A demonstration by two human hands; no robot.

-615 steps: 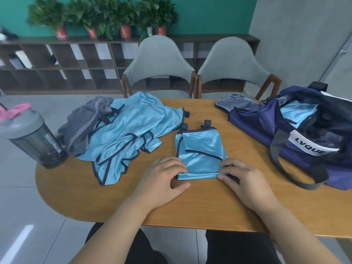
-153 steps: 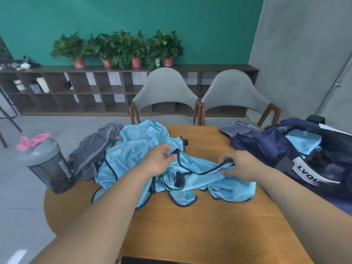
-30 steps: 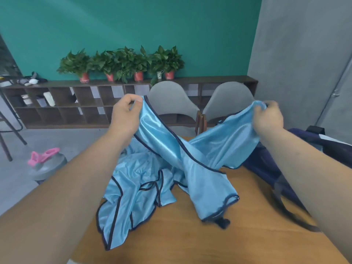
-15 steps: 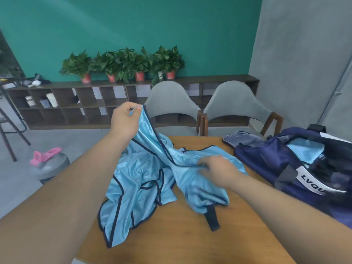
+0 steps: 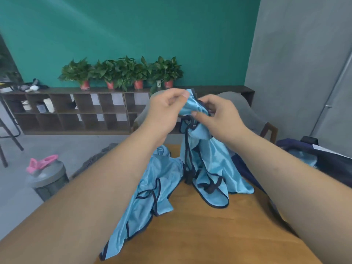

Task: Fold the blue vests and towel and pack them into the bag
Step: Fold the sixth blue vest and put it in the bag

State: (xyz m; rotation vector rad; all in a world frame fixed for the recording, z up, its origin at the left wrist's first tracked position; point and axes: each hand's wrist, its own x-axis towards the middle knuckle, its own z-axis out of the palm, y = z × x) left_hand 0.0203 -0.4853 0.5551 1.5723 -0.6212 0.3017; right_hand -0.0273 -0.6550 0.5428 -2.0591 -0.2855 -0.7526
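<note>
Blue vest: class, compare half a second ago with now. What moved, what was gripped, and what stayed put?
The right hand rose to meet the left hand, and now pinches the top of the blue vest beside it, so the vest hangs bunched. The left hand kept its grip; the second vest, bottle and bag stayed put.

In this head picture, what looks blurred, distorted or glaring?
Head view: the wide lens bows the shelf; the left hand and right hand, pinching the blue vest, are slightly soft; the vest shines softly; a pale streak crosses the green wall.
</note>
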